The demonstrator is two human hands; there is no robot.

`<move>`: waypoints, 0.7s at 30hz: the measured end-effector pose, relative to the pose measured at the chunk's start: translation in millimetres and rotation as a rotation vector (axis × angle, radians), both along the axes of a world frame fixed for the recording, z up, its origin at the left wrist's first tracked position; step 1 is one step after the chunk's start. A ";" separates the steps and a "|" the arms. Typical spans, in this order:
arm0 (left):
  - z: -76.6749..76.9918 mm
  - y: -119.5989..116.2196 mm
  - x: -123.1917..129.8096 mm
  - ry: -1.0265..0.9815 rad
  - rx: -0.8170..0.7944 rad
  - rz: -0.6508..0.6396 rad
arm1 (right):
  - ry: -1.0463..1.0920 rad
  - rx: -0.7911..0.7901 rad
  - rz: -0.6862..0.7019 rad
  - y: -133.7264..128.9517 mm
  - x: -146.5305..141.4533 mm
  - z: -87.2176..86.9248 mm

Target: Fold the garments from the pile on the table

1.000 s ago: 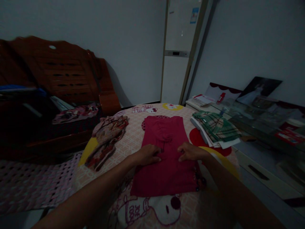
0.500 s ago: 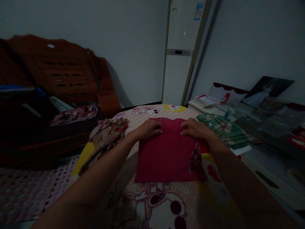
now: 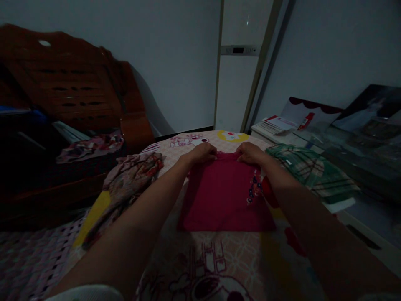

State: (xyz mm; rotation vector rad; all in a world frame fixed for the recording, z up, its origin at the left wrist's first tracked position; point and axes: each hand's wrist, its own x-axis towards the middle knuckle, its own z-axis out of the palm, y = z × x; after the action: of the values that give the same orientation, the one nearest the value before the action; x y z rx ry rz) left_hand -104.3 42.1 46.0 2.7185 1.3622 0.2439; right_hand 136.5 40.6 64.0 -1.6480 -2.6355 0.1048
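A dark pink garment (image 3: 224, 194), folded to a near-square with a small flower pattern at its right side, lies flat on the patterned cloth (image 3: 206, 246) covering the round table. At its far edge, my left hand (image 3: 203, 153) grips the left corner with fingers curled over the fabric. My right hand (image 3: 250, 153) is closed on the same edge farther right. Between the two hands the far edge looks straight. The fingertips are partly hidden by the hands and the cloth.
Left on the table lies a crumpled floral cloth (image 3: 134, 175). A green plaid cloth (image 3: 308, 169) rests at the right, beside a glass-topped cabinet with papers (image 3: 275, 124). Behind stand a wooden bench (image 3: 75, 92) and a tall white air conditioner (image 3: 234, 88).
Both hands have moved toward the garment's far edge and closed on it. That edge now lies straighter. The camera view has tilted down slightly.
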 end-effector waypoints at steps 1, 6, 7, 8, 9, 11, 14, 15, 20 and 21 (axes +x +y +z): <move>-3.0 2.0 1.5 0.016 0.010 0.031 | -0.009 0.027 -0.031 0.3 -0.9 -5.8; -27.2 -13.5 12.9 0.052 0.142 0.123 | 0.021 0.201 -0.040 -14.5 -2.1 -46.4; -34.7 -21.7 14.8 0.021 0.169 0.127 | 0.052 0.232 -0.023 -19.8 -2.0 -55.9; -43.0 -30.6 15.9 -0.029 0.184 0.117 | 0.090 0.247 0.004 -25.3 -2.0 -65.4; -51.6 -39.6 15.9 -0.075 0.174 0.071 | 0.123 0.247 0.028 -30.7 -2.0 -74.3; -68.0 -55.0 12.6 -0.138 0.132 0.020 | 0.162 0.197 0.068 -39.8 -1.6 -89.4; -83.8 -67.1 3.1 -0.112 0.048 0.109 | 0.172 0.102 0.066 -45.5 1.4 -103.5; -86.1 -68.3 0.5 -0.092 0.025 0.147 | 0.173 0.086 0.057 -45.1 3.0 -106.2; -86.9 -66.6 -2.7 -0.065 -0.004 0.226 | 0.220 0.167 0.034 -35.4 11.8 -115.6; -87.1 -65.0 -3.8 -0.088 0.006 0.231 | 0.243 0.208 0.009 -33.2 14.0 -117.6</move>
State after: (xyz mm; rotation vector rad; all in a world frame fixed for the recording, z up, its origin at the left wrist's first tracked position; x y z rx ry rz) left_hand -108.2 -23.0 -41.1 2.5197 1.6503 0.3803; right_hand 150.5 7.5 -53.6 -1.4575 -2.3839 0.0279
